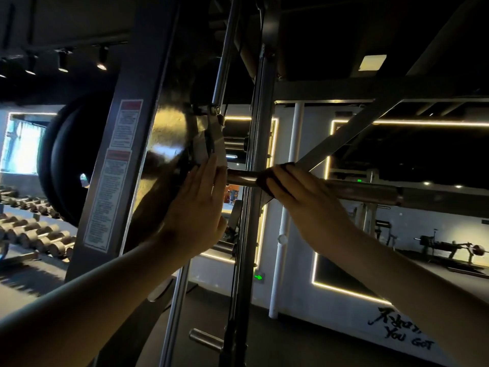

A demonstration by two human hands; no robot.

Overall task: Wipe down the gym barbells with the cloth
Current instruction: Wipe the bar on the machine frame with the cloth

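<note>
While left hand (195, 207) lies flat, fingers straight, on bracket (209, 147) — prob. to steady — right hand (304, 200) wraps its grip round cloth (264, 178) on bar (370, 190) to wipe.

Dark brownish cloth (267, 181), shiny silver barbell (357, 190), black weight plate (60, 165), grey post (153, 49) with white labels (124, 125) headed in red, warm yellow light strips (344, 292), black brush lettering (402, 335) on pale wall (299, 260), green arrow sign (259, 277)
</note>
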